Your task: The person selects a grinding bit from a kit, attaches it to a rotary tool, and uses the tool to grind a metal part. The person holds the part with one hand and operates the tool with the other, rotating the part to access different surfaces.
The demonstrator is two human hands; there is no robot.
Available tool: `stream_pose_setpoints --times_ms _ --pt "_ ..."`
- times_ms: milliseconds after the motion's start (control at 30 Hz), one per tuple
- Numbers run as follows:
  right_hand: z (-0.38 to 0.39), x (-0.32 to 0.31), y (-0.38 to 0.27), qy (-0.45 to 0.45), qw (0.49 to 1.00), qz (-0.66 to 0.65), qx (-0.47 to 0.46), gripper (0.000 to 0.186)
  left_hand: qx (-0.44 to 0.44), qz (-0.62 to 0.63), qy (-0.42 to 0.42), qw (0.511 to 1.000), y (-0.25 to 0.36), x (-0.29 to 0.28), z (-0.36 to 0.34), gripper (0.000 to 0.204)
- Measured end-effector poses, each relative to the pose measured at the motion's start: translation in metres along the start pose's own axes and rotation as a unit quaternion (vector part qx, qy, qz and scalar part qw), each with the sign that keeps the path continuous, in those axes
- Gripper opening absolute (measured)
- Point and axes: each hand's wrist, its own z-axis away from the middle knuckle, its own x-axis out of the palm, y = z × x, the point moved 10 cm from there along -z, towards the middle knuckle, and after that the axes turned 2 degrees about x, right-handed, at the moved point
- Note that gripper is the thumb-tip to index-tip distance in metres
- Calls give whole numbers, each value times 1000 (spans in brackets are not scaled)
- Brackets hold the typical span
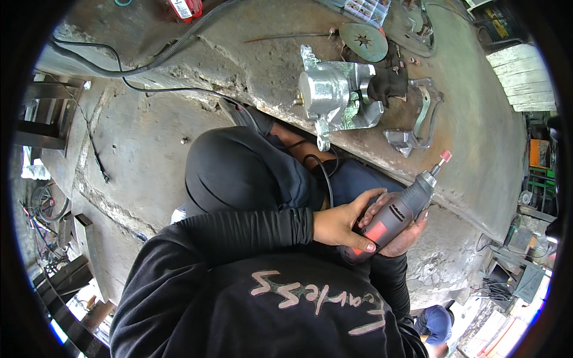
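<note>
A dark grey rotary tool (397,210) with a red panel is held in front of my body, tilted so that its pink grinding stone (446,155) points up and to the right. My right hand (407,235) wraps round its body from beneath and the right side. Across its left side lies my left hand (340,225), closed on the tool's rear part with the thumb lowest. A black cord (325,173) loops by my legs. Beyond the tool, a silver brake caliper (328,89) rests on the concrete, with a metal caliper bracket (427,116) to its right. Neither is touched.
A round disc with a star-shaped hole (371,51) lies behind the caliper, near a compartment box (365,11) of small parts. Hoses and cables (149,65) cross the floor at upper left. Another person in blue (434,322) is at lower right.
</note>
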Motion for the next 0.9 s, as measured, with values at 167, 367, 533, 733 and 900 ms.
stream_pose_setpoints --times_ms 167,367,533,733,900 --pt "-19 14 0 -30 999 25 11 87 2 73 39 997 1 -11 1 121" --pt "-19 48 -15 -57 979 195 4 77 52 182 87 978 16 -22 2 117" --pt "-5 53 -22 -26 939 338 54 88 78 182 86 976 30 -19 3 115" --pt "-11 52 -49 -62 900 427 62 82 78 -73 53 993 38 -15 4 114" --pt "-28 95 -103 -132 660 735 -81 76 -30 -375 133 917 27 -32 10 80"
